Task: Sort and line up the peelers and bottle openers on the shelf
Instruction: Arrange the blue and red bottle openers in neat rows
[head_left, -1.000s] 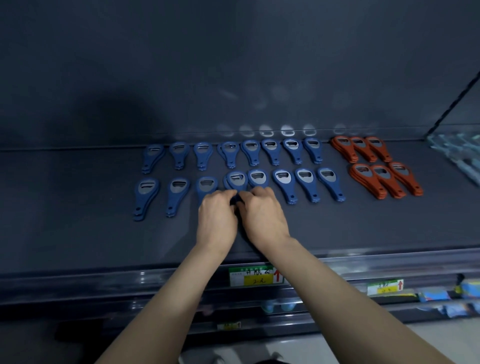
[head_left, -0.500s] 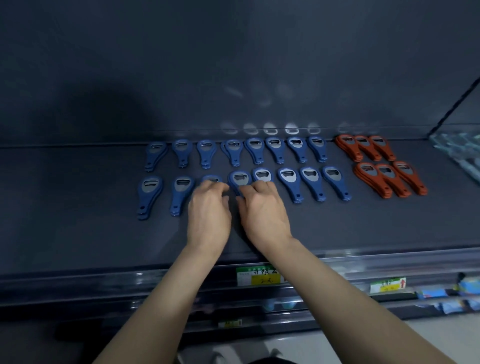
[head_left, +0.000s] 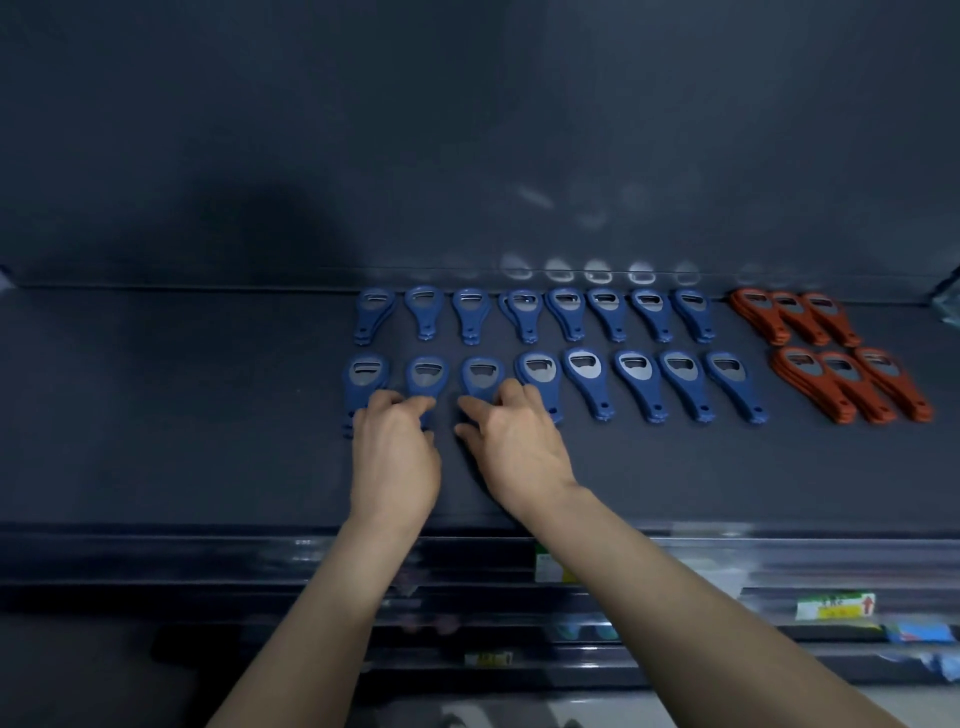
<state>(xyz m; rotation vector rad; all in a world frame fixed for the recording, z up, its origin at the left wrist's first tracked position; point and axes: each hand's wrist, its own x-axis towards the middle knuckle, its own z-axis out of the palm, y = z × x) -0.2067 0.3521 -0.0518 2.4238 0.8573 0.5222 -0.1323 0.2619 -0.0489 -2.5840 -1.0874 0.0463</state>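
Gripping the second blue opener (head_left: 426, 371) in the front row on the shelf (head_left: 182, 415) with left hand (head_left: 395, 457), pinching the third blue opener (head_left: 482, 373) with right hand (head_left: 519, 441). Hiding both handles under fingers (head_left: 410, 402); lying well right, orange openers (head_left: 839, 382).

Shelf-edge label (head_left: 835, 607) with red up arrow, its print illegible

A shop: a dark display shelf (head_left: 156, 415) carries rows of identical blue openers (head_left: 636, 376) and orange openers (head_left: 836, 379), with price labels (head_left: 835, 607) along its front rail.
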